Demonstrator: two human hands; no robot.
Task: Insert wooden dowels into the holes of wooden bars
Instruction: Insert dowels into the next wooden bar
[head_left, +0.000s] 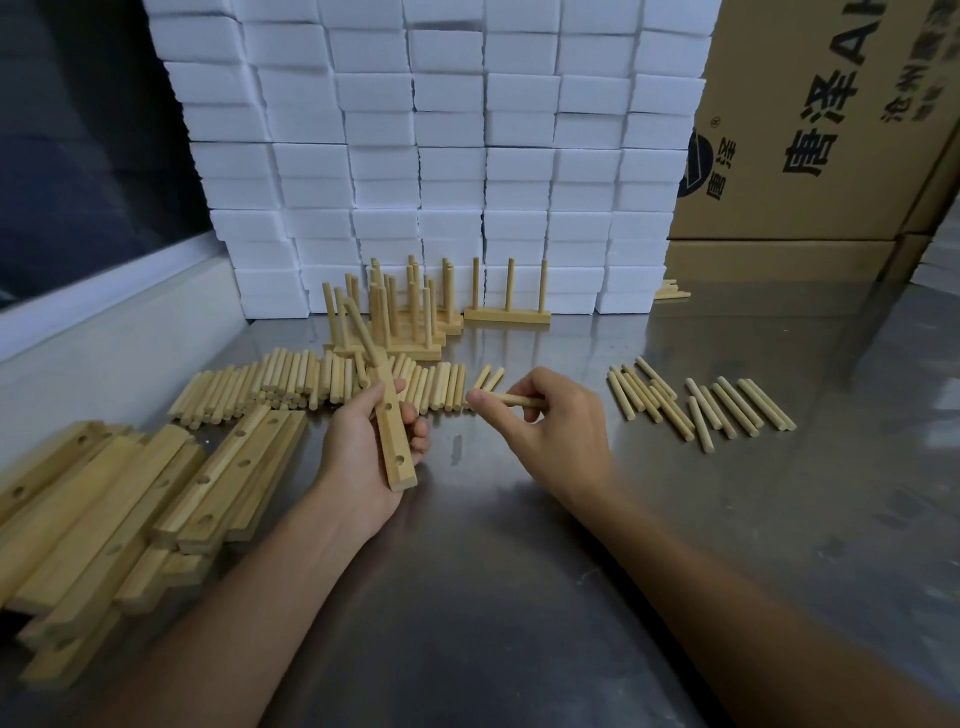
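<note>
Left hand (371, 441): raised above the surface (519, 571), palm turned up and to the right, fingers and thumb curled round the middle of a wooden bar (393, 441). The bar runs near to far, its near end free below the palm. Two round holes show on its upper face, one near the near end and one by the thumb. One dowel (362, 332) is seated at the bar's far end and leans up and to the left.

Right hand (545, 415): held to the right of the bar, back facing up, thumb and fingers pinching a single loose dowel (511, 399). This dowel lies roughly level, pointing left toward the bar but apart from it.

Supply: a pile of loose dowels (291, 384) lies beyond the left hand; a smaller spread of dowels (701, 402) lies to the right. Drilled bars (130, 509) are stacked at near left. Finished bars with upright dowels (405, 312) stand at the far side, before stacked white foam blocks (441, 156).
</note>
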